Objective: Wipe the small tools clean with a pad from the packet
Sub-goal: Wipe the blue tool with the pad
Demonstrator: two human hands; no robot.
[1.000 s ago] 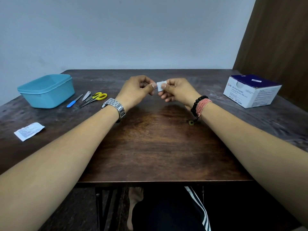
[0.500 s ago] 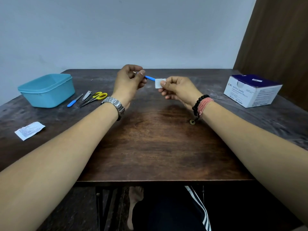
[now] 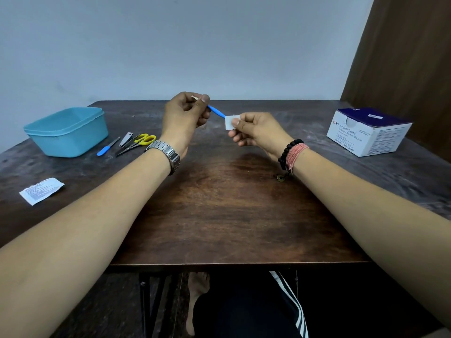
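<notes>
So we've got both hands up over the middle of the table [image 3: 219, 215], working on one of the little tools. Our left hand [image 3: 183, 115] has its fingers curled round one end of a blue tool [image 3: 216, 111], thumb pressed on top near a pale tip that pokes out by the thumbnail. The blue end slants down to the right and its tip meets the pad [image 3: 229, 122]. Our right hand [image 3: 258, 130] pinches that small white pad between thumb and forefinger, other fingers tucked under, and we can't quite tell if the tool tip is tucked into the pad or just touching its edge.

The rest of the tools sit at the left: a second blue tool [image 3: 107, 147], nail clippers [image 3: 126, 139] and yellow scissors [image 3: 138, 143], all lying close together just right of the teal tub [image 3: 67, 131]. The torn packet [image 3: 41, 191] lies flat nearer us on the left edge, well apart from the tools. The swab box [image 3: 368, 131] is over on the far right.

There's a metal watch [image 3: 164, 152] on our left wrist, and a bead bracelet [image 3: 286, 152] plus pink string on the right one.
</notes>
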